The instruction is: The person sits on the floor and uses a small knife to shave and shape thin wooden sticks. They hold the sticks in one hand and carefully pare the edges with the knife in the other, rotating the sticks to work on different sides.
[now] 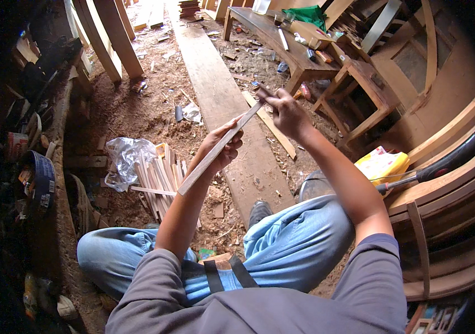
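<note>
My left hand (227, 149) is wrapped round a long, narrow wooden strip (204, 171), which slants across in front of me with its near end beside my left forearm. At the strip's far end my right hand (289, 114) is closed, fingers bent, around a small dark brown flat piece (263, 91). That piece touches or overlaps the tip of the strip; its exact kind is too small to make out. To the left of my left arm, a pile of similar thin wooden strips (156, 177) lies on the ground next to a clear plastic bag (129, 161).
A long wooden plank (209, 78) runs away over the shavings-covered ground. At the right are a low wooden table (259, 26), a wooden stool (368, 83), a yellow package (385, 166) and a black-handled tool (449, 160) on curved wood. A dark blue container (41, 181) stands left.
</note>
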### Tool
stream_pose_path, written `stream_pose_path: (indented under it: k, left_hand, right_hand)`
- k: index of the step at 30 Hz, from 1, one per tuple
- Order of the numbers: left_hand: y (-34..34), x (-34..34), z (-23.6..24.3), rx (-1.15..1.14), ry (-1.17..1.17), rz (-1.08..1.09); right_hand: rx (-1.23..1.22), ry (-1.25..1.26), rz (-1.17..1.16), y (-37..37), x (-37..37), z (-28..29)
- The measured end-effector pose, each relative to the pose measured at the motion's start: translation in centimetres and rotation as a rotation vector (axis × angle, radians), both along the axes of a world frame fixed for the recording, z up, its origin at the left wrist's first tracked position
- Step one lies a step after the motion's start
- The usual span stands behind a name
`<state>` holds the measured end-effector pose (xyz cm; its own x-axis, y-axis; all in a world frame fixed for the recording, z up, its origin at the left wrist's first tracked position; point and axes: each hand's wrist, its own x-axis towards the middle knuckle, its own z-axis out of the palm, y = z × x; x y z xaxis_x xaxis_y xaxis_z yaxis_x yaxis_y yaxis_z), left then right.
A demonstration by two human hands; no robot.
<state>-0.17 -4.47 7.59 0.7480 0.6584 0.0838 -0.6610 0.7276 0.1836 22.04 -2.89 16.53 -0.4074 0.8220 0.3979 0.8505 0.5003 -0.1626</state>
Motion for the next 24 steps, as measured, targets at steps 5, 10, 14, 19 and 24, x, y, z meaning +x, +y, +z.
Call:
stream_pose_path:
  k: [5,10,14,19,24]
  left_hand:
    - [-0.2,-0.1,0.4,0.03,-0.02,0.044]
    - [-0.4,0.0,0.9,0.058,0.026,0.063]
    - [-0.1,-0.5,0.9,0.076,0.027,0.076]
    - [0.0,-0.3,0.0,0.084,0.006,0.044]
    - [0.1,-0.2,-0.8,0.05,0.064,0.102]
  right_hand:
    - [0.03,0.075,0.142,0.3,-0.1,0.0]
    - [0.084,0.083,-0.037,-0.3,0.0,0.3]
    - [-0.04,0.028,0.098,-1.1,-1.0,0.1]
    - [-0.033,0.096,-0.08,-0.9,-1.1,0.3]
    - [-0.097,0.057,0.109,-1.1,-1.5,-0.9]
